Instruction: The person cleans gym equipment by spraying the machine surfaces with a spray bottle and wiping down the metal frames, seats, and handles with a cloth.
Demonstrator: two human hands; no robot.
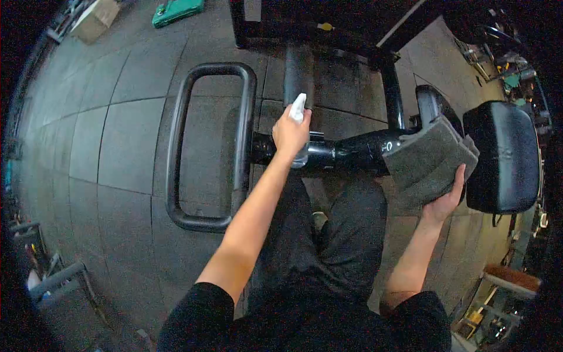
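Observation:
My left hand (290,134) is wrapped round a spray bottle (298,107) with a white trigger head and a clear lower part. It is held over the black metal frame (358,151) of a gym machine. In my right hand (446,202) is a folded grey towel (431,159), its fingers mostly hidden behind the cloth. The towel hangs just left of a black padded cushion (502,157) and overlaps the frame's right end. Whether the towel touches the frame, I cannot tell. A second, smaller black pad (436,104) sticks up behind the towel.
A looped black tube handle (173,141) stands left of my left hand. Dark rubber tiles (126,144) cover the floor. A green object (177,12) and a cardboard box (95,20) lie at the far left. Shelving with a brush-like brown item (512,278) is at the lower right.

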